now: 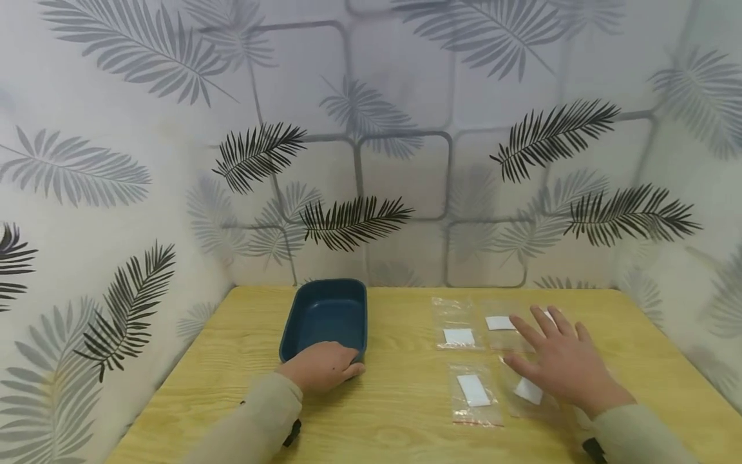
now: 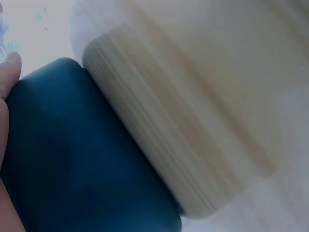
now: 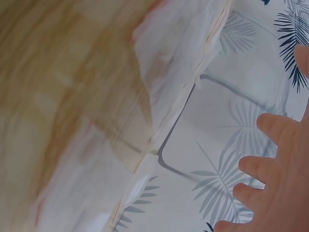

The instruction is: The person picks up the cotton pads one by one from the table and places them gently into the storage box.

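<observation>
A dark blue rectangular tray [image 1: 332, 319] with rounded corners lies on the left half of the table, its inside bare. My left hand [image 1: 321, 367] grips its near rim, the thumb by the near right corner. The left wrist view shows the tray's smooth side [image 2: 87, 145] with fingers at its edge. My right hand [image 1: 565, 361], fingers straight and spread, is over a group of small clear zip bags holding white pieces. One bag [image 1: 475, 394] lies left of that hand, another bag [image 1: 456, 322] farther back. The hand hides parts of other bags.
The yellow wood-grain table [image 1: 400, 361] reaches back to a pale wall covering [image 1: 400, 174] with leaf prints, which also stands along both sides. Wood surface shows between the tray and the bags.
</observation>
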A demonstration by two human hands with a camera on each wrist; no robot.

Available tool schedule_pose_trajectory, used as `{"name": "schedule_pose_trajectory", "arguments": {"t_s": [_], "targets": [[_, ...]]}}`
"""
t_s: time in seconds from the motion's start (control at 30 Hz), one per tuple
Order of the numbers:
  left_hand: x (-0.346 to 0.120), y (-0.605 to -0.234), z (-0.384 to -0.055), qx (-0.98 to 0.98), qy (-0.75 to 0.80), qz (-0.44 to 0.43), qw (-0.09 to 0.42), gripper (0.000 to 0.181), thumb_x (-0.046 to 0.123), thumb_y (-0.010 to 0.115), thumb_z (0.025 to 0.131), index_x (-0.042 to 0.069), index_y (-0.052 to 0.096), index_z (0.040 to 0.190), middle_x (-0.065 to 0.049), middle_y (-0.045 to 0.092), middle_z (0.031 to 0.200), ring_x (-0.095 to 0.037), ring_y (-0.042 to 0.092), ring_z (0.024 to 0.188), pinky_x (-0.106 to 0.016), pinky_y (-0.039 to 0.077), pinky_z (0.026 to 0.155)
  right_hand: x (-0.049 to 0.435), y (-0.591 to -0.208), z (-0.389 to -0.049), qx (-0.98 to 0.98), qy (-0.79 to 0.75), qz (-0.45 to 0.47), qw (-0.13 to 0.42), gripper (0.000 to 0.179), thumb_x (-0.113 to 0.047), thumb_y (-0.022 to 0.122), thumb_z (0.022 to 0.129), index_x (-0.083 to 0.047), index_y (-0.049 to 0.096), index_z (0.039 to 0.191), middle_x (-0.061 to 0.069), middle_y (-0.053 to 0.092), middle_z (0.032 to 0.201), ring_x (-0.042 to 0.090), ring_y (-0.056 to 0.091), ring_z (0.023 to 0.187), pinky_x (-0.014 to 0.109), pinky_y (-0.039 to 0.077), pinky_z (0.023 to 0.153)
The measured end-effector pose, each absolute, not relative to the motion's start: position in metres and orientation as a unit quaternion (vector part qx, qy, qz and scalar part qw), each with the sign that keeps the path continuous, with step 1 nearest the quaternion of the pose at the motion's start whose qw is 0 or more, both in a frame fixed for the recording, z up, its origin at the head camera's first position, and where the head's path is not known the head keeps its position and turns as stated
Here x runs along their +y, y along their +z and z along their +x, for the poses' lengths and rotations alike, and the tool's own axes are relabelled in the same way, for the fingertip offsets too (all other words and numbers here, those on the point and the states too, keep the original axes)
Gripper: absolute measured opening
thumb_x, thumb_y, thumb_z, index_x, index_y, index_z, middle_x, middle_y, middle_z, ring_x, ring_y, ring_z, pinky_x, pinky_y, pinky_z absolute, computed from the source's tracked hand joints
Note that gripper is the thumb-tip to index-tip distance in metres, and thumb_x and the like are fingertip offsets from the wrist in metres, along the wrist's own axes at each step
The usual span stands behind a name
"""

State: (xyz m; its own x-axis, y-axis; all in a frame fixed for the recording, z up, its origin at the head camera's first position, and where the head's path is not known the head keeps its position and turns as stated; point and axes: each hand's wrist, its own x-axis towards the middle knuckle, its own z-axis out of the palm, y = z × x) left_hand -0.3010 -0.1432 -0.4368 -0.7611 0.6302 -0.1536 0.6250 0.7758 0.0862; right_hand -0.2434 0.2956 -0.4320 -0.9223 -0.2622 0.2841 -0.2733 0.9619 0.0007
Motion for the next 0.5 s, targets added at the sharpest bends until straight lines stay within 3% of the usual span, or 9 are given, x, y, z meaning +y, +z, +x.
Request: {"name": "schedule_pose_trajectory", "arguments": {"t_s": [0.2,0.5], "targets": [[-0.101,-0.437,-0.288,0.929,-0.015,0.358,0.093,0.056,0.05,0.044,0.106,0.01,0.058,0.142,-0.003,0.063,0.136,-0.023,0.057,0.128,-0.039,0.043,0.107,0.292,-0.439,-0.242,-0.978,0.024,0.145,0.15,0.081,-0.073,0.049,0.094,-0.018,0.046,0.153,0.024,0.034,0.156,0.051,0.026,0.142,0.079,0.022,0.101],[-0.053,-0.433,-0.275,0.913,-0.011,0.398,0.089,0.05,0.051,0.043,0.107,0.012,0.065,0.13,0.001,0.069,0.123,-0.016,0.063,0.115,-0.034,0.048,0.099,0.289,-0.434,-0.241,-0.975,0.017,0.154,0.157,0.08,-0.071,0.05,0.094,-0.018,0.047,0.153,0.023,0.034,0.156,0.051,0.026,0.142,0.078,0.024,0.101]]}}
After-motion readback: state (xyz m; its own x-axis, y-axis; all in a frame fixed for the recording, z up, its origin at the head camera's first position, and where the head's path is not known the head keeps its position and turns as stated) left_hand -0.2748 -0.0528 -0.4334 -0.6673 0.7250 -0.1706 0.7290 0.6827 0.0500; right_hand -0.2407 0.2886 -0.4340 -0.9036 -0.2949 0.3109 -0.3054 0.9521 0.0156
